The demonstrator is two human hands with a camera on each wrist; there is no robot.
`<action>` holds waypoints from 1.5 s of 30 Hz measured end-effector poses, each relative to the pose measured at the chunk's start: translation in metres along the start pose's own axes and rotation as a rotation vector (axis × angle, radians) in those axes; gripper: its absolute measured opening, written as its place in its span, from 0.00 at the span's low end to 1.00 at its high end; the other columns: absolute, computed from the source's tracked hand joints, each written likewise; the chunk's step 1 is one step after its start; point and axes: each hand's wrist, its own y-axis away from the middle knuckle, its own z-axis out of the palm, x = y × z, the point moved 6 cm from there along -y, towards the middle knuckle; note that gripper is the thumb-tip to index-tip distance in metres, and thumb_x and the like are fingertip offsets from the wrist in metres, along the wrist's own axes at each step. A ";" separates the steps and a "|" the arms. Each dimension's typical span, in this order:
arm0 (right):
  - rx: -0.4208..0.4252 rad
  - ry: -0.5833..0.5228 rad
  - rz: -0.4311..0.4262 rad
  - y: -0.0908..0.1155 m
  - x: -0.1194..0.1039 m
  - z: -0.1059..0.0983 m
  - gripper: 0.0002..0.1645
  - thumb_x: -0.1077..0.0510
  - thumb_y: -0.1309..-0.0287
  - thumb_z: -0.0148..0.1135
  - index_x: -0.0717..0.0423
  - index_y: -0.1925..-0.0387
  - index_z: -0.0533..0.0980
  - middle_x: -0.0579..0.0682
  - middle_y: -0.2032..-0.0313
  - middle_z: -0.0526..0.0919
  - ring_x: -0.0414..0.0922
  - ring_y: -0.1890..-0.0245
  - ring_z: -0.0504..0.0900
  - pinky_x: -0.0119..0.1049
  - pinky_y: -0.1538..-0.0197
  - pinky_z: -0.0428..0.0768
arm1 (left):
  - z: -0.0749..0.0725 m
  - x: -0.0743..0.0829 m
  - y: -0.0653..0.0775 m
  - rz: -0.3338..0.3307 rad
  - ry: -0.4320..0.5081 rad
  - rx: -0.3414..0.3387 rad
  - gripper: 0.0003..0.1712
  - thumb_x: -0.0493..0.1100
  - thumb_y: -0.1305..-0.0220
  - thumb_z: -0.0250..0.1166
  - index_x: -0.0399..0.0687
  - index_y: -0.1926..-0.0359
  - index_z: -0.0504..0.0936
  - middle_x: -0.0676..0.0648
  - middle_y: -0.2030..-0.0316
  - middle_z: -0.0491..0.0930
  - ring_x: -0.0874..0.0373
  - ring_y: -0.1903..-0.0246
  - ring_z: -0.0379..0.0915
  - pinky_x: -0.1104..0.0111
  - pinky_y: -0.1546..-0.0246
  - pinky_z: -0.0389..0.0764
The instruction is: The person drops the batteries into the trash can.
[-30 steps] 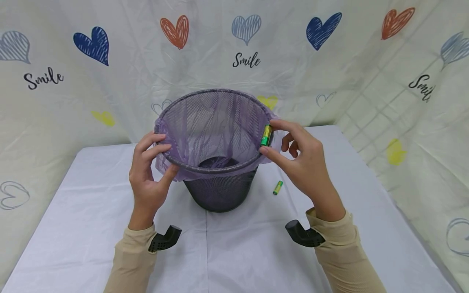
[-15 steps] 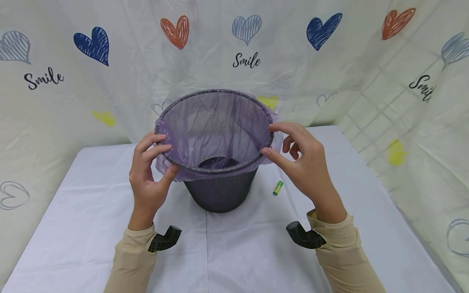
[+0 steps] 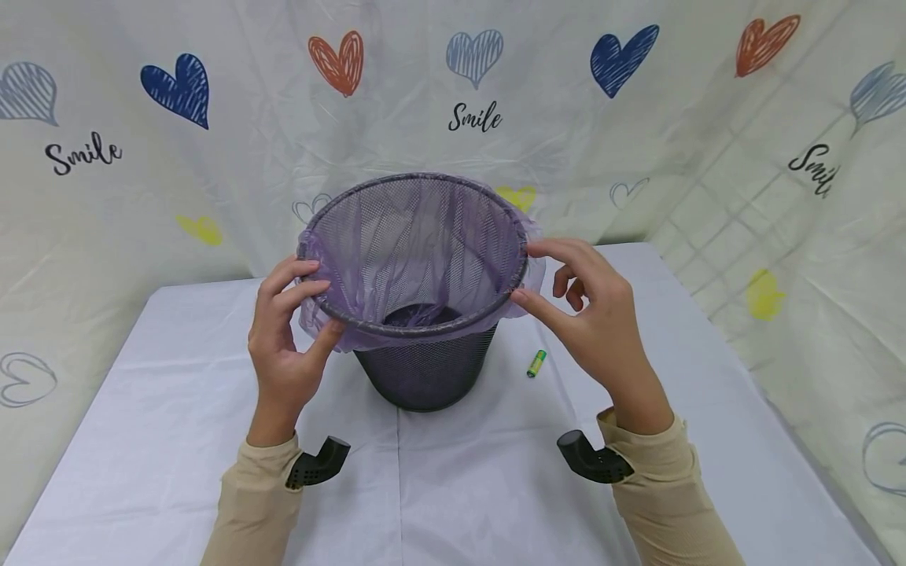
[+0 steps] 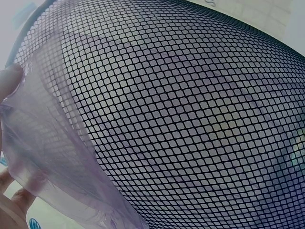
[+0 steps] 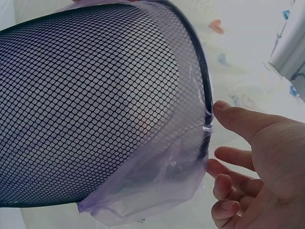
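Observation:
A black mesh wastebasket (image 3: 425,381) stands on the table, lined with a thin purple bin bag (image 3: 371,338) folded over its rim. My left hand (image 3: 289,346) grips the left side of that rim, thumb outside and two fingertips over the edge. At the right side is my right hand (image 3: 594,322), thumb and forefinger spread apart right at the rim with nothing between them; its other fingers curl loosely. A small green and yellow battery (image 3: 535,364) lies on the table right of the basket. Through the mesh in the left wrist view, a blurred green and yellow patch (image 4: 299,150) shows.
A white cloth (image 3: 467,487) covers the table. Behind it hangs a pale curtain (image 3: 396,134) printed with hearts and "Smile". Each sleeve cuff carries a black wrist mount, one on the left (image 3: 320,462) and one on the right (image 3: 593,457).
The battery that my right thumb and forefinger pinched over the rim has been let go into the wastebasket. That hand has since drawn slightly to the right; the left hand keeps its place.

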 end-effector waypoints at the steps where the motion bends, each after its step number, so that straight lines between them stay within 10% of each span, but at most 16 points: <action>1: 0.000 -0.002 0.004 0.000 0.000 0.000 0.26 0.66 0.61 0.71 0.60 0.54 0.77 0.53 0.58 0.79 0.36 0.74 0.64 0.29 0.75 0.62 | 0.000 0.000 0.000 -0.001 -0.003 -0.001 0.28 0.50 0.45 0.65 0.24 0.61 0.74 0.30 0.52 0.72 0.37 0.42 0.61 0.59 0.37 0.67; 45: -0.014 0.053 0.103 0.022 0.030 -0.002 0.24 0.65 0.58 0.70 0.60 0.54 0.76 0.51 0.60 0.80 0.42 0.75 0.67 0.30 0.76 0.64 | 0.001 0.000 -0.001 0.001 0.011 0.011 0.27 0.49 0.46 0.65 0.24 0.61 0.75 0.30 0.53 0.72 0.37 0.42 0.61 0.57 0.38 0.67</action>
